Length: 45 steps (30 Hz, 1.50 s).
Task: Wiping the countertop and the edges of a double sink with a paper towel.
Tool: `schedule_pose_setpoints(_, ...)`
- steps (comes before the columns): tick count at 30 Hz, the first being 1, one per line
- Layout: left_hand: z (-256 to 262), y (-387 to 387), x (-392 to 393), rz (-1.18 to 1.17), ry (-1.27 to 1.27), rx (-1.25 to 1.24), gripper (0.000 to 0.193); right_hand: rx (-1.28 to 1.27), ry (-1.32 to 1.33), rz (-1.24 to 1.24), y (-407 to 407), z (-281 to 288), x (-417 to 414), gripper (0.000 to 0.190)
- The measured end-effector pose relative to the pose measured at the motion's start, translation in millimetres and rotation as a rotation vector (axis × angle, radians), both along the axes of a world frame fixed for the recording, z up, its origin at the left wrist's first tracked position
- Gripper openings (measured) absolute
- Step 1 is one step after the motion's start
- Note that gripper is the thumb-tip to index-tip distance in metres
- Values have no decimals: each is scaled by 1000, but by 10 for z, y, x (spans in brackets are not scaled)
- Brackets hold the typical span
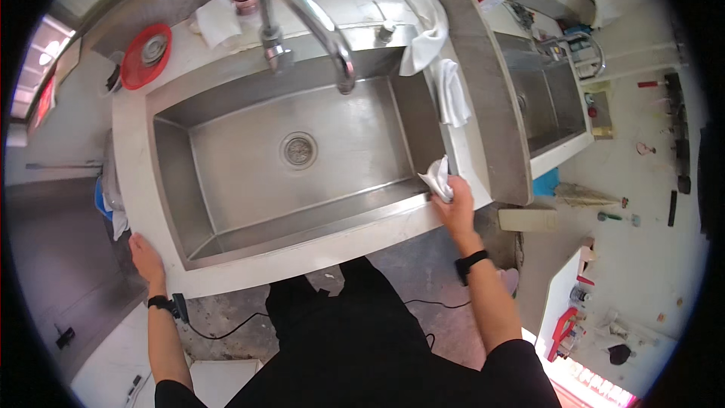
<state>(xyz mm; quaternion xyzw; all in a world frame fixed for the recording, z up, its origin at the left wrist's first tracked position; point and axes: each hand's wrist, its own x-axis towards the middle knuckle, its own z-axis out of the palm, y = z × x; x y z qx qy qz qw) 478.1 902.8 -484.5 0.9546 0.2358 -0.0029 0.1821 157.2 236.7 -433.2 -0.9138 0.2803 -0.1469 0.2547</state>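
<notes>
Before me is a rectangular stainless steel sink [255,181] set in a white counter [334,243]. My right hand [456,209] holds a crumpled white cloth [438,178] at the sink's near right corner. At the counter's left edge rests my left hand [146,258], with no object visible in it; its fingers are partly hidden. A chrome faucet [311,8] reaches over the basin, its spout above the steel bottom. Two more white cloths lie at the right: one [427,28] drapes over the far right corner, the other [452,93] lies folded on the right rim.
Behind the basin are a white cloth or paper [218,21] and a pink round container [244,0]. A red plastic basket [146,56] stands at the back left. A grey partition [493,96] separates a second sink [544,96] at the right. Black cables [226,334] run below the counter.
</notes>
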Motion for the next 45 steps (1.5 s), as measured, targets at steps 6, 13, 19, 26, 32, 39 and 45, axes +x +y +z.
schedule_pose_setpoints(6, -190, 398, -103, -155, -224, -50, 38, -36, 21, 337, 545, -103, 489, 35)
schedule_pose_setpoints(13, 308, -264, -15, 103, -32, -16, 43, 163, 57, 847, 3055, -21, 1580, 40)
schedule_pose_setpoints(19, 323, -226, -112, 80, -132, -120, 39, 353, -139, 1198, 4308, 63, 2562, 46)
schedule_pose_setpoints(26, 357, -198, -80, 39, -59, -153, 36, -202, -53, 1123, 4117, -172, 4575, 71)
schedule_pose_setpoints(32, 294, -236, -72, 40, -54, -130, 37, -266, -173, 969, 3921, -109, 5314, 52)
schedule_pose_setpoints(39, 328, -244, -30, 27, -43, -111, 38, -260, 154, 545, 2892, 98, 4963, 46)
schedule_pose_setpoints(45, 350, -248, -37, 71, -53, -96, 38, -554, 527, 376, 2144, 238, 4789, 35)
